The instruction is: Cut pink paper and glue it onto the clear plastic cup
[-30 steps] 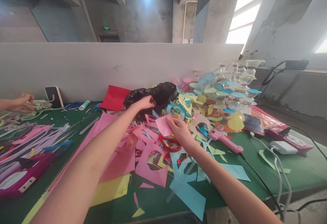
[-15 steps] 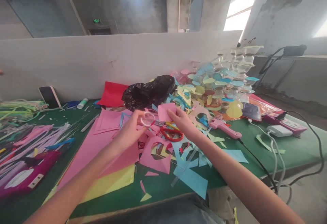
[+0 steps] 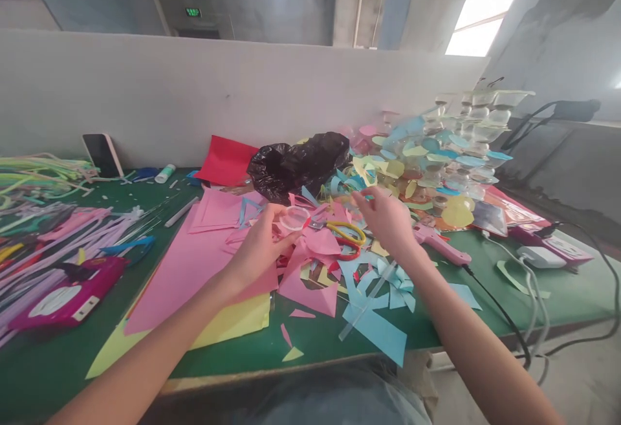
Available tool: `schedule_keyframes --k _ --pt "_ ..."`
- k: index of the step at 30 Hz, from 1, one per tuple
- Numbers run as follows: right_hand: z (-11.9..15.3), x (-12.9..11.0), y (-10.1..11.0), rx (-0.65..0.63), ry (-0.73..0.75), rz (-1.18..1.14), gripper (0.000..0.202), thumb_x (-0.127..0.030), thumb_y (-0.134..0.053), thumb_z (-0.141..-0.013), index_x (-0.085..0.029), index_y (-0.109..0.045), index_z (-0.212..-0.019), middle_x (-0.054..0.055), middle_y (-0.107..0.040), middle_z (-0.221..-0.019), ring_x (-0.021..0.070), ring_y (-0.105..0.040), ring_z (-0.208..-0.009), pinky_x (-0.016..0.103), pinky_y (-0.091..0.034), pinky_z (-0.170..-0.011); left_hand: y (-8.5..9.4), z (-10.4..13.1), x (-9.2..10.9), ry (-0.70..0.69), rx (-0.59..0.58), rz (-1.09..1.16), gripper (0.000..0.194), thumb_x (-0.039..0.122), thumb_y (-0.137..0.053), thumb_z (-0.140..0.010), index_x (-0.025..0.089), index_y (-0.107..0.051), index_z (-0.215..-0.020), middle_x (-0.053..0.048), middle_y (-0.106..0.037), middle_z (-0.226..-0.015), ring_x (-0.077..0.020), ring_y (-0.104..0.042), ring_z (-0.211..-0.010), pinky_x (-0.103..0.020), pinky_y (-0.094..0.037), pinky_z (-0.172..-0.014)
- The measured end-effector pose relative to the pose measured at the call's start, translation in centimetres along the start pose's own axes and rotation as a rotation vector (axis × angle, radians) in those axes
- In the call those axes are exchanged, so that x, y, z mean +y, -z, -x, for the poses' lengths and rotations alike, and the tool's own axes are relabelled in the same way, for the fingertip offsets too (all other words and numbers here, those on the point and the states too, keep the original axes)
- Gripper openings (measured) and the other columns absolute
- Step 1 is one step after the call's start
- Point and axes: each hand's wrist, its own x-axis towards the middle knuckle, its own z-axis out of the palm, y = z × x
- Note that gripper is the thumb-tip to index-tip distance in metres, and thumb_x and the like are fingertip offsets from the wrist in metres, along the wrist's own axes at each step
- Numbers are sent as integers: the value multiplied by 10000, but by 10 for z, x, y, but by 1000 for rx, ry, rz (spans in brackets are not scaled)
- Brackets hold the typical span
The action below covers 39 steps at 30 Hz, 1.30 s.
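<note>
My left hand [image 3: 266, 239] pinches a small, clear round plastic piece [image 3: 294, 219] with a pale rim, held above pink paper. Whether it is a cup or a lid I cannot tell. To the right, my right hand [image 3: 388, 223] hovers over paper scraps, thumb and fingers drawn together; anything between them is too small to make out. Between the hands lie scissors [image 3: 350, 239] with red and yellow handles, partly covered by a curled pink paper piece [image 3: 322, 242]. A pink glue gun [image 3: 445, 246] rests just beyond my right wrist.
Pink sheets [image 3: 194, 270] overlie yellow paper [image 3: 233, 321]. A black plastic bag [image 3: 295, 163] sits behind the scraps. Stacked clear cups [image 3: 480, 127] with coloured paper stand back right. Pipe cleaners [image 3: 58, 250] and a purple power strip [image 3: 68, 299] are left; cables [image 3: 499, 318] hang right.
My right hand has let go of the pink paper square and moved right. My left hand still holds the clear piece. The view has shifted, so the table appears moved right.
</note>
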Motion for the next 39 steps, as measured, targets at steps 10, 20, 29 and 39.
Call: schedule_keyframes --k 10,20,29,39 --pt "33 114 47 -44 -124 733 413 -441 -507 -952 -115 -573 -1198 224 -619 -1150 369 -565 -1074 382 -434 -777 -15 -12 9 -25 -46 -40 526 384 -668 -829 322 -415 -1285 -48 -516 -1359 -241 -557 -1199 -367 -484 -936" --pt "31 151 29 -154 -136 706 309 -264 -383 -995 -80 -579 -1147 232 -624 -1070 333 -608 -991 385 -443 -779 -39 -23 10 1 -102 -33 471 411 -638 -820 276 -452 -1231 -57 -566 -1302 -247 -578 -1157 -378 -487 -918" --pt "31 161 42 27 -110 146 352 -390 -388 -948 -164 -584 -1135 146 -668 -1021 288 -612 -923 398 -463 -798 -34 -19 16 38 -57 77 471 357 -659 -809 270 -454 -1223 -49 -555 -1290 -202 -611 -1046 -337 -507 -876" --pt "38 137 60 -21 -249 -384 388 -589 -609 -804 -235 -530 -667 2 -563 -616 166 -528 -574 290 -427 -527 -36 -14 6 -11 -38 144 503 384 -670 -819 290 -462 -1268 -44 -556 -1302 -216 -597 -1131 -361 -495 -949"
